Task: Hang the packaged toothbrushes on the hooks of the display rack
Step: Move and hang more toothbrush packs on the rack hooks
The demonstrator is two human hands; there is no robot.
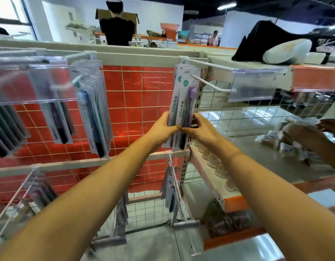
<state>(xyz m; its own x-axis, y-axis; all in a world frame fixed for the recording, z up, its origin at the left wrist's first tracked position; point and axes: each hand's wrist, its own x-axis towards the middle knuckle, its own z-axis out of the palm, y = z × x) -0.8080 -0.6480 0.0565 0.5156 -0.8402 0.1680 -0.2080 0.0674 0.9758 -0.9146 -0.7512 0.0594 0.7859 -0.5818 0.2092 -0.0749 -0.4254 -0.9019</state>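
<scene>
In a shop aisle, before a red wire-grid display rack [136, 95], the left hand [163, 129] and right hand [202, 129] both grip packaged toothbrushes [183, 102] hanging on a white hook [210, 84].

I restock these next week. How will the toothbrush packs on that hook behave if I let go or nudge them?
The toothbrush packs look thin and flat, so probably light. Hanging from one hook, they would likely swing. Glossy fronts may feel slippery.
</scene>
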